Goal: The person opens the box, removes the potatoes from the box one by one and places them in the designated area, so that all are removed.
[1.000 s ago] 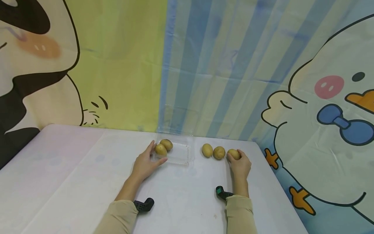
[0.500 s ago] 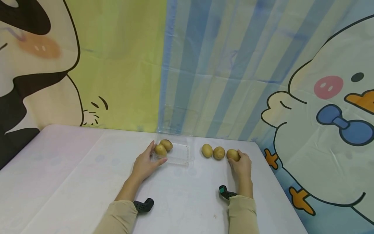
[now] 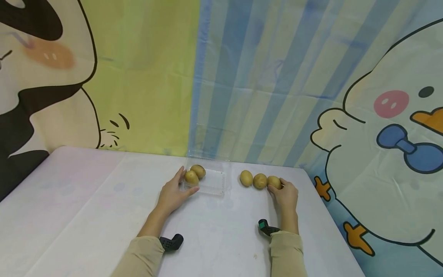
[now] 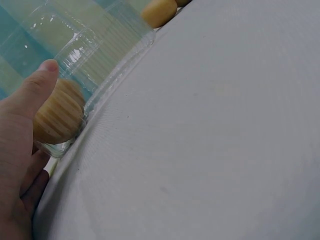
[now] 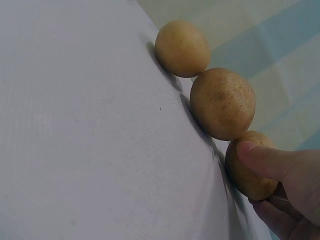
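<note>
A clear plastic container (image 3: 212,188) with its lid raised stands near the back of the table. Two potatoes (image 3: 191,177) lie in its left part. My left hand (image 3: 172,195) holds the container's left end, thumb along the front and fingers at the far side; in the left wrist view one potato (image 4: 61,112) shows ribbed through the plastic wall. To the right is a row of three potatoes. My right hand (image 3: 286,195) pinches the rightmost potato (image 5: 247,170) between thumb and fingers, close against the middle potato (image 5: 222,104). The leftmost potato (image 5: 182,48) sits beside that one.
The white-covered table (image 3: 221,238) ends at a back edge just behind the container and potatoes. A cartoon-printed curtain (image 3: 242,77) hangs behind it. Black wrist cameras (image 3: 172,243) are worn on both forearms.
My right hand has shifted the rightmost potato slightly left, up to the middle one, and its wrist has swung a little right. The left hand stays on the container.
</note>
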